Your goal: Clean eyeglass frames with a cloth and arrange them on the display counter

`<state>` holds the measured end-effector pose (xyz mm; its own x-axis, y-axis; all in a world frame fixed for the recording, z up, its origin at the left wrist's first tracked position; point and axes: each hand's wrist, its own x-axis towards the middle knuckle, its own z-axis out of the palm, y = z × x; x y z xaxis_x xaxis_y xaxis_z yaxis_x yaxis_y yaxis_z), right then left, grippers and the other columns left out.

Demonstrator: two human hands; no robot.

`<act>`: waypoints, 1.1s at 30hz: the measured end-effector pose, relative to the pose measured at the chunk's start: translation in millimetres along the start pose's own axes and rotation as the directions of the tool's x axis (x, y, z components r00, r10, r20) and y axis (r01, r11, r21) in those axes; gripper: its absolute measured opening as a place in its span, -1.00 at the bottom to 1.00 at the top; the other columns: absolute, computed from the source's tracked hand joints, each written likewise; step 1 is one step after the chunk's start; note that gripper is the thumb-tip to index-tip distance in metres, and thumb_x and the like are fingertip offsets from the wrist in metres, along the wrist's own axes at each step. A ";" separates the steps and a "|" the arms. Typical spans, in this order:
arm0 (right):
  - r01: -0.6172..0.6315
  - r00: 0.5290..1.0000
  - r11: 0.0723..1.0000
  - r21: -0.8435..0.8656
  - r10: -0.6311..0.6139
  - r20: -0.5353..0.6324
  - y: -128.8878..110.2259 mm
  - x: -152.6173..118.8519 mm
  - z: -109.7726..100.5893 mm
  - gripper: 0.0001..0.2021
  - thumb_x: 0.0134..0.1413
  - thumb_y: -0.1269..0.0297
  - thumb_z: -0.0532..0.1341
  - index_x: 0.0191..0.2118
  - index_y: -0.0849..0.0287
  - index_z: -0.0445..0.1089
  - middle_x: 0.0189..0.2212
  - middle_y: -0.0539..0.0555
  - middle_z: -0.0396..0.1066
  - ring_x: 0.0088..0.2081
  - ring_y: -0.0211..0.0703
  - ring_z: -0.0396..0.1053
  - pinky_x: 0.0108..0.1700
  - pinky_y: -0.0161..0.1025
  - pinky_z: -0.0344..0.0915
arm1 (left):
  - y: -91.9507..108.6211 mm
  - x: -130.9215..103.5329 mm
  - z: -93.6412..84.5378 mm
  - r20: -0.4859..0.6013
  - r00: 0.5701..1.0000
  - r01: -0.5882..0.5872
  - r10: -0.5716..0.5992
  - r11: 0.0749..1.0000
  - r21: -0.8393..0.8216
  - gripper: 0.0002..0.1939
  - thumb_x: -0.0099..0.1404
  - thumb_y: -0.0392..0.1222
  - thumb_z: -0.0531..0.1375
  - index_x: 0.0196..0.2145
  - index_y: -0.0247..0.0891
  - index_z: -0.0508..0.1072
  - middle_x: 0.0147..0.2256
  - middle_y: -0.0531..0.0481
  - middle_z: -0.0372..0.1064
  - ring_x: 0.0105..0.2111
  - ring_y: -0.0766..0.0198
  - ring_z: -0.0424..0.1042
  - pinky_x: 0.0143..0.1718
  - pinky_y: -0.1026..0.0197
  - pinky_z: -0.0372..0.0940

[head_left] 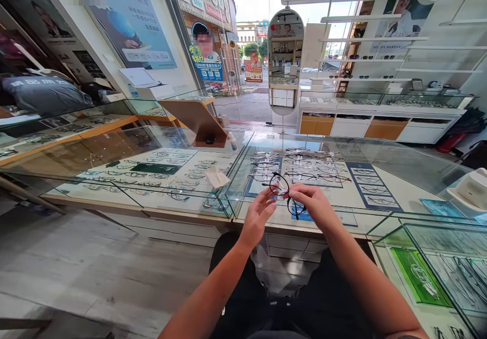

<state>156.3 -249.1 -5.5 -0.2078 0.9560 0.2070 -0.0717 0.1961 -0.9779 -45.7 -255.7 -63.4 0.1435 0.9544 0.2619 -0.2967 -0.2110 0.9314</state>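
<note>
A pair of black round-rimmed eyeglasses [288, 199] is held up over the glass counter, tilted so one lens sits higher than the other. My right hand [310, 203] pinches the frame near its middle, between the two rims. On the other side, my left hand [259, 212] has its fingertips at the upper rim, with the thumb lower down. Its exact grip on the frame is partly hidden. Beneath both hands is the glass display case [243, 212], where rows of eyeglasses [314, 165] lie under the top.
A folded cloth [217, 177] and a wooden-backed stand [198, 121] rest on the counter to the left. An oval mirror [285, 60] stands beyond it. At the right are a white device [470, 192] and another glass case [422, 268]. A person in grey [45, 93] bends over at far left.
</note>
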 end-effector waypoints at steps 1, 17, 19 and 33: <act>-0.008 1.000 1.000 -0.006 0.008 -0.006 1.2 0.7 0.7 -0.72 0.11 -0.07 0.46 -0.33 0.04 0.74 -0.16 0.13 0.59 -0.04 0.04 0.45 0.07 -0.05 0.33 | -0.9 0.2 -0.4 0.000 1.000 -0.014 0.014 1.000 0.013 -0.45 0.38 0.09 0.41 0.26 -0.09 0.57 0.36 -0.18 0.43 0.37 -0.09 0.40 0.37 -0.08 0.30; 0.188 0.974 0.882 -0.433 -0.110 0.199 -81.7 52.0 -38.3 -0.82 0.15 0.15 0.36 -0.36 0.07 0.69 -0.15 0.09 0.66 -0.12 -0.04 0.51 -0.06 -0.10 0.36 | 77.1 71.9 0.3 0.286 0.833 -0.532 0.475 0.540 0.652 -0.15 0.29 0.20 0.48 0.40 -0.09 0.37 0.16 -0.22 0.56 0.02 0.03 0.64 0.07 -0.03 0.56; 0.250 0.963 0.842 -0.477 -0.166 0.211 -103.5 62.3 -43.8 -0.82 0.16 0.15 0.36 -0.36 0.08 0.68 -0.16 0.09 0.67 -0.12 -0.04 0.52 -0.04 -0.09 0.37 | 94.7 92.9 7.5 0.355 0.755 -0.615 0.551 0.409 0.674 -0.25 0.29 0.23 0.47 0.31 -0.12 0.47 0.05 -0.17 0.63 -0.09 0.07 0.66 0.00 0.00 0.58; 0.454 0.776 0.583 -0.674 -0.631 -0.024 -157.1 123.1 -87.9 -0.41 0.18 0.00 0.47 0.26 0.04 0.43 0.08 0.14 0.59 -0.02 0.01 0.57 0.15 0.04 0.49 | 156.9 239.2 22.8 0.254 0.522 -0.718 0.814 0.259 0.646 -0.37 0.24 0.24 0.49 0.14 -0.13 0.59 -0.09 -0.09 0.68 -0.22 0.20 0.64 -0.06 0.10 0.56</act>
<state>227.7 -143.0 171.2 -0.0923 0.6230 0.7768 0.5212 0.6949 -0.4954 -36.4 -65.3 151.1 0.0733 0.2731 0.9592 0.4305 -0.8762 0.2165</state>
